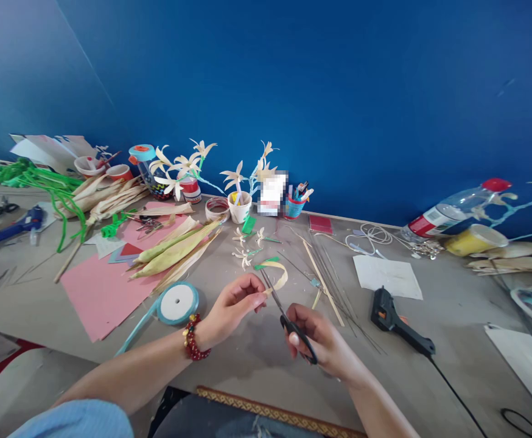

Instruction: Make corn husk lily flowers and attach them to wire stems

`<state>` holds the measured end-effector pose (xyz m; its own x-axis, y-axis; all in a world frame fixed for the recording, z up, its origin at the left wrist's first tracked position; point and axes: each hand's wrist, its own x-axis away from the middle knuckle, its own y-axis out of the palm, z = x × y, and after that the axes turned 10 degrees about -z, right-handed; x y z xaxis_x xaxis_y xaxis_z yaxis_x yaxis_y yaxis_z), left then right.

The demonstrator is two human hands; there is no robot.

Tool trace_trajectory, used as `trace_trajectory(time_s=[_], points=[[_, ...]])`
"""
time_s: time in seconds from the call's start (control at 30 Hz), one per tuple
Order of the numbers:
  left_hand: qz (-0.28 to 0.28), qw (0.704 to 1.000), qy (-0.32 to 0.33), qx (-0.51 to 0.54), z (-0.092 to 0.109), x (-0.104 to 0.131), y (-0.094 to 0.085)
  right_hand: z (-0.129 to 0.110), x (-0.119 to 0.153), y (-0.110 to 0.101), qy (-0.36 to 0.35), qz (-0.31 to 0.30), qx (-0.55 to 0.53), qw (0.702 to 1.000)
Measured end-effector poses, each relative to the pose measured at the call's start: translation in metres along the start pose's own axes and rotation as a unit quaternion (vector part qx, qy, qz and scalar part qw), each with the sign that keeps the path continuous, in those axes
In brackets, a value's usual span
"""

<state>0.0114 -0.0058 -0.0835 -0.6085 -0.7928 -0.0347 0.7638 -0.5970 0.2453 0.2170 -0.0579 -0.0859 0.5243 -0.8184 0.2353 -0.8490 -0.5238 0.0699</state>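
Between finger and thumb, my left hand (241,302) pinches the near end of a pale strip of corn husk (282,275), which curls away over the table. A pair of black-handled scissors (276,296) is in my right hand (314,337), fingers through the loops. Its blades point up and left, right beside the strip at my left fingertips; I cannot tell if they are cutting it. Small husk flowers (242,258) and green scraps lie just beyond. To the left of my left hand rests a roll of light blue ribbon (178,302).
Pink paper (104,292) and corn husks (179,246) cover the left side, near a blue glue gun (19,224). Thin wires (339,277) and a black glue gun (400,322) with a cord lie to the right. Cups of husk flowers (239,208) and a plastic bottle (453,210) stand toward the wall.
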Motion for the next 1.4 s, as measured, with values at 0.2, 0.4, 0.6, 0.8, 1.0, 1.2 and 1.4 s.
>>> trace_trajectory(time_s=[0.2,0.4,0.6,0.8,1.0,1.2,1.4], points=[[-0.004,1.0,-0.007,0.028,-0.0013,-0.0016,-0.0002,0.0021,0.0005,-0.0022,0.005,-0.006,0.005,1.0],[0.011,0.997,0.016,0.077,-0.0023,-0.0049,-0.0048,0.0007,0.0017,-0.005,0.008,0.009,0.021,1.0],[0.046,0.995,0.032,0.088,-0.0014,-0.0075,-0.007,0.0029,0.0027,-0.0069,0.01,0.003,0.026,1.0],[0.066,0.993,0.04,0.084,0.0013,-0.0077,-0.0057,0.003,0.003,-0.0067,0.014,-0.007,0.038,0.999],[0.073,0.991,0.057,0.095,0.0011,-0.0083,-0.0061,0.0075,0.0029,-0.0077,0.005,-0.008,0.048,0.999],[0.065,0.989,0.074,0.107,0.0019,-0.0079,-0.006,0.0072,0.0025,-0.0065,0.007,-0.013,0.043,0.999],[0.067,0.989,0.078,0.102,0.0039,-0.0075,-0.0051,0.0029,0.0023,-0.0045,0.011,-0.01,0.034,0.999]])
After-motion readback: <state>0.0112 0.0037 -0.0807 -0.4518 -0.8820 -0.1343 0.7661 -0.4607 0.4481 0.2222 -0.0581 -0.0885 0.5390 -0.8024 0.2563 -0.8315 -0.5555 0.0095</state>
